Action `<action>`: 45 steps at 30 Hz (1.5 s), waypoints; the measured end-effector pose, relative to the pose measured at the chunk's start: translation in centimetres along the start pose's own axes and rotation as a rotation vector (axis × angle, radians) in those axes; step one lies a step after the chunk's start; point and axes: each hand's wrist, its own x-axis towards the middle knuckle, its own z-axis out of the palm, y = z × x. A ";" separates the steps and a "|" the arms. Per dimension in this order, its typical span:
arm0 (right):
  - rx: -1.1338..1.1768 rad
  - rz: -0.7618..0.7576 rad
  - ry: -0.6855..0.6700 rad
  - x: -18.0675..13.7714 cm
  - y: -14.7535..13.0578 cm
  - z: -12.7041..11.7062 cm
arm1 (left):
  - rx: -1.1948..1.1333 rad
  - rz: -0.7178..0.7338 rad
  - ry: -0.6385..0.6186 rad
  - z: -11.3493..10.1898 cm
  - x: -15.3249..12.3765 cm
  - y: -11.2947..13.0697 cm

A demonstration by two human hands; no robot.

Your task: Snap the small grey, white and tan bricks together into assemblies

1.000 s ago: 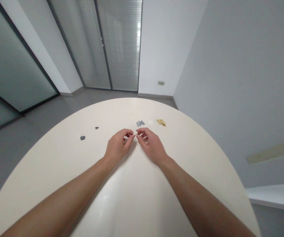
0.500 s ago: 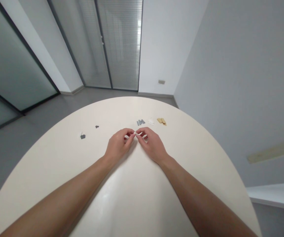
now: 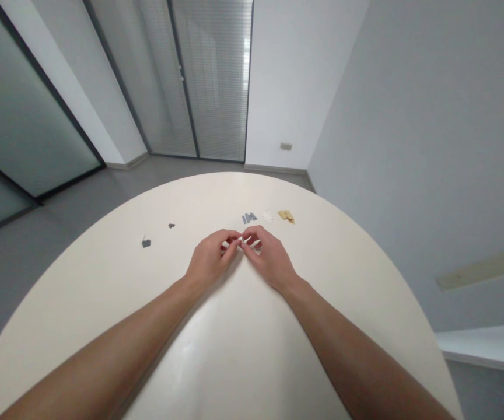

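On the round cream desk (image 3: 103, 326), a small white plastic piece (image 3: 242, 240) is pinched at the centre of the view, its shape mostly hidden by the fingers. The left hand (image 3: 210, 262) and right hand (image 3: 272, 259) are curled narrow and both hold it at the fingertips. Against the earlier frame, the hands sit closer together and less white shows between them. Just beyond lie grey plastic parts (image 3: 249, 218), white plastic parts (image 3: 268, 216) and tan plastic parts (image 3: 286, 216); two dark grey bits (image 3: 146, 243) lie well left.
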 end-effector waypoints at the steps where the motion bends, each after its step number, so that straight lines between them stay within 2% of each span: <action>1: 0.007 -0.008 -0.001 0.0 0.0 0.0 | -0.003 0.001 0.001 0.0 0.0 0.0; 11: 0.016 -0.003 0.000 0.0 -0.2 0.0 | -0.005 -0.008 0.020 0.0 0.0 0.4; 19: 0.053 0.023 0.056 0.2 -0.1 0.0 | 0.009 -0.012 0.007 0.1 -0.1 0.1; 45: -0.015 0.086 0.025 0.1 0.1 0.1 | 0.003 -0.013 -0.011 -0.1 -0.1 0.1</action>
